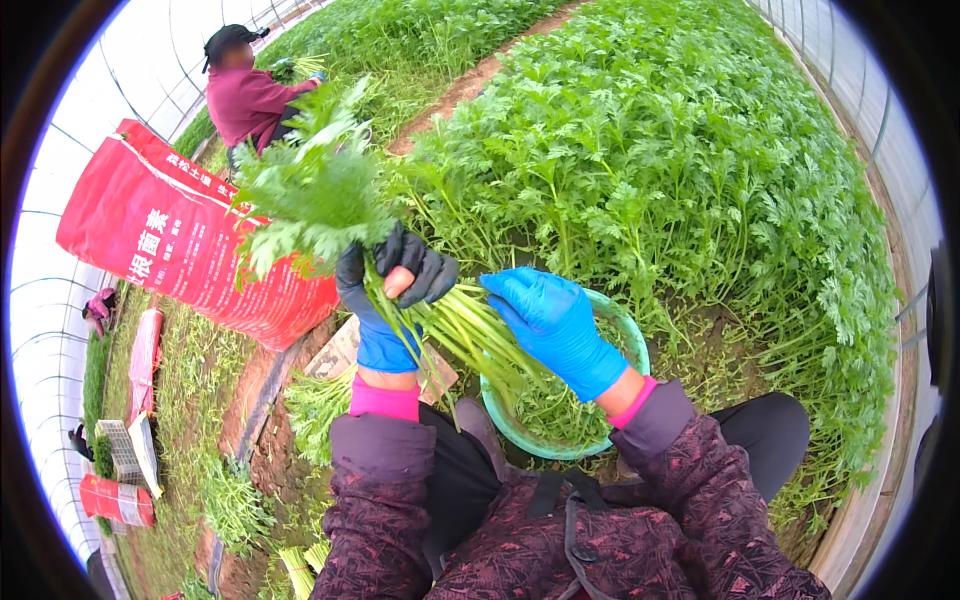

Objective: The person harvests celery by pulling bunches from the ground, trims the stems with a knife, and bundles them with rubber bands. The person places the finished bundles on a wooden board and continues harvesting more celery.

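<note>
My left hand (394, 285), in a dark glove over a blue one with a bare fingertip showing, is closed around a bunch of leafy greens (319, 195). The leaves point up and left; the pale stems slant down to the right. My right hand (551, 326), in a blue glove, is beside the stems with its fingers bent; whether it grips any stem is hard to tell. Under the stems stands a round green plastic basin (637, 345) with loose leaves and stem bits inside, between my legs.
Uncut leafy plants (637, 165) grow ahead and right. A red printed sack (195, 240) stands at left, near a co-worker (251, 97) holding greens. Cut greens (319, 412) and tied bundles (298, 574) lie at my left. A crate (118, 450) stands far left.
</note>
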Available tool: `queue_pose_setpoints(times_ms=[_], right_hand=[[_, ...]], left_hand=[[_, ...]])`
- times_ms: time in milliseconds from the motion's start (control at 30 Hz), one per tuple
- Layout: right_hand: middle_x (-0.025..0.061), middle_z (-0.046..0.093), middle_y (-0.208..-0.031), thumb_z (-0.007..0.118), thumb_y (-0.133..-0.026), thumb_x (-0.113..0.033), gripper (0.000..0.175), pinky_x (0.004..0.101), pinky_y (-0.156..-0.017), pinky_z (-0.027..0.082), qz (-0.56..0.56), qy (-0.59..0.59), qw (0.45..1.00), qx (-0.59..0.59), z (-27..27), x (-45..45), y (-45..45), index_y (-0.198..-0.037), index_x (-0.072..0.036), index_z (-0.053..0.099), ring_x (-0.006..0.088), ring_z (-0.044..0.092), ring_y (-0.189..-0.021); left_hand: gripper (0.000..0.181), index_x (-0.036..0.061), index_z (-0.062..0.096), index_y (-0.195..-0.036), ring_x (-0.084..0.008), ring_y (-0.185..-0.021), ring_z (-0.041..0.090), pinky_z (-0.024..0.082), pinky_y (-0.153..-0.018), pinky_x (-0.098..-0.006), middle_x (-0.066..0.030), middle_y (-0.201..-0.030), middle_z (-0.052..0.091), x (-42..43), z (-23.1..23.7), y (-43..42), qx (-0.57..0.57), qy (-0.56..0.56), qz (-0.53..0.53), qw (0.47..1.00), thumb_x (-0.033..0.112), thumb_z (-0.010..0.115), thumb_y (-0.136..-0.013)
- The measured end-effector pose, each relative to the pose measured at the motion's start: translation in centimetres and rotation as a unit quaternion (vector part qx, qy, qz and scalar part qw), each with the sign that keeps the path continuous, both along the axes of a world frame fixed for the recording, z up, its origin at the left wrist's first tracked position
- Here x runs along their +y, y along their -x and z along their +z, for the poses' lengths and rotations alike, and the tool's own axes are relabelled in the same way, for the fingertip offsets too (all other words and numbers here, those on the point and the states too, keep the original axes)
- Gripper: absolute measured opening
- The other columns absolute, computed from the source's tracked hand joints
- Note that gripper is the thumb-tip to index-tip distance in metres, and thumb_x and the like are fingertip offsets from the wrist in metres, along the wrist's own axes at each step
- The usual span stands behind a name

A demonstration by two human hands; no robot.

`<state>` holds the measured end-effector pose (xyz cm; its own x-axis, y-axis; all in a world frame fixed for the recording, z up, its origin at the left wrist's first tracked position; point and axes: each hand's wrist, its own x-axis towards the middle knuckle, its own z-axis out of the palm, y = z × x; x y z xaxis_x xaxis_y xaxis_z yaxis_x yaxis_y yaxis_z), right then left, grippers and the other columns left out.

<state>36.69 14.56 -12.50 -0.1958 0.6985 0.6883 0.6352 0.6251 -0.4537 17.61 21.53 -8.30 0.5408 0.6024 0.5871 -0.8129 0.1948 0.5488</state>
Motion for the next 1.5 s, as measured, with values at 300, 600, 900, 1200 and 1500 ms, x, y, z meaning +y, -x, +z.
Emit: queue_pose_setpoints(times_ms=[300,600,900,1200,1500], right_hand=[[0.0060,0.066,-0.081,0.070,-0.078,-0.011,0.021,0.0334,-0.060,0.053,-0.012,-0.010,1.000,0.019,-3.4,-0.1,-1.0,-0.100,-0.012,0.068,0.0243,0.066,-0.071],[0.0140,0.067,-0.085,0.068,-0.080,-0.017,0.018,0.0430,-0.070,0.053,-0.165,0.332,0.887,-0.274,-9.6,-0.8,-10.0,-0.097,-0.010,0.070,0.0343,0.066,-0.076],[0.0121,0.068,-0.089,0.068,-0.085,-0.016,0.021,0.0358,-0.064,0.053,-0.044,0.102,0.992,0.065,-0.8,-5.3,-2.1,-0.104,-0.009,0.068,0.0290,0.066,-0.074],[0.0120,0.069,-0.095,0.068,-0.084,-0.009,0.027,0.0318,-0.063,0.052,0.036,0.089,0.983,0.154,-0.9,-4.0,-0.5,-0.111,-0.005,0.066,0.0253,0.066,-0.071],[0.0102,0.065,-0.083,0.067,-0.082,-0.020,0.021,0.0396,-0.062,0.052,0.053,0.055,0.996,0.053,-1.8,-5.8,2.5,-0.101,-0.010,0.064,0.0292,0.065,-0.073]], left_hand=[[0.033,0.0159,0.046,-0.079,-0.0091,-0.053,0.034,0.030,-0.065,-0.0294,0.0047,-0.059,0.042,-1.3,0.8,-1.9,0.045,0.087,0.088,0.991,0.046,0.050,-0.092],[0.031,0.0152,0.054,-0.087,-0.0127,-0.065,0.036,0.032,-0.074,-0.0321,0.0023,-0.072,0.044,-1.3,1.0,-1.2,0.026,0.072,0.115,0.990,0.046,0.056,-0.090],[0.035,0.0110,0.064,-0.107,-0.0178,-0.074,0.035,0.035,-0.082,-0.0364,-0.0008,-0.081,0.039,-0.4,0.0,-1.1,0.003,0.090,0.119,0.989,0.040,0.053,-0.092],[0.037,0.0084,0.063,-0.111,-0.0164,-0.075,0.032,0.030,-0.076,-0.0305,-0.0007,-0.082,0.039,-0.9,-0.1,-0.9,-0.009,0.076,0.093,0.993,0.040,0.053,-0.093],[0.035,0.0112,0.060,-0.107,-0.0158,-0.073,0.033,0.032,-0.079,-0.0329,0.0000,-0.079,0.039,-0.9,-0.2,-1.0,-0.004,0.108,0.125,0.986,0.041,0.052,-0.092]])
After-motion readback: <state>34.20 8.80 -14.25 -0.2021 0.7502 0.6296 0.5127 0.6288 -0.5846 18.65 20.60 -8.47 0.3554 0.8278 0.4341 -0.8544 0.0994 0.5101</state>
